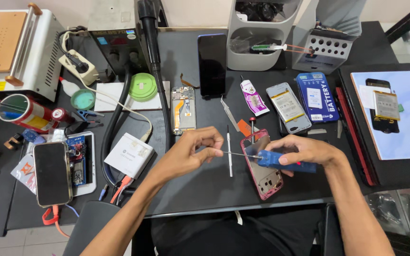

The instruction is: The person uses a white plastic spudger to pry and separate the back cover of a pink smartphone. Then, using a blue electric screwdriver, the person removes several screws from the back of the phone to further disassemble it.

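**Fitting the thin shaft at the blue handle, over the open phone frame**

The blue-handled screwdriver (285, 161) lies across the upper part of a pink phone frame (263, 168), which rests back-open on the black desk (200, 189) near its front edge. The right hand (304, 154) is wrapped around the blue handle, thumb along the top. The left hand (193, 149) pinches the free end of the thin metal shaft (240, 154) between thumb and forefinger, the other fingers curled loosely; the shaft runs level from that pinch to the handle's mouth.

To do this well, it seems best to keep the shaft in line with the handle, since a slanted push could bend so fine a rod. The handle hand should stay steady while the pinching hand does the fine work. Both hover right over the frame, so a slip could scratch it; lifting slightly clear would be safer.

Just left of the frame a slim metal pry tool (229, 151) lies upright on the desk. Farther back sit a phone battery (288, 106), a blue battery box (316, 97), a small glue tube (252, 97) and a dark phone (212, 64).
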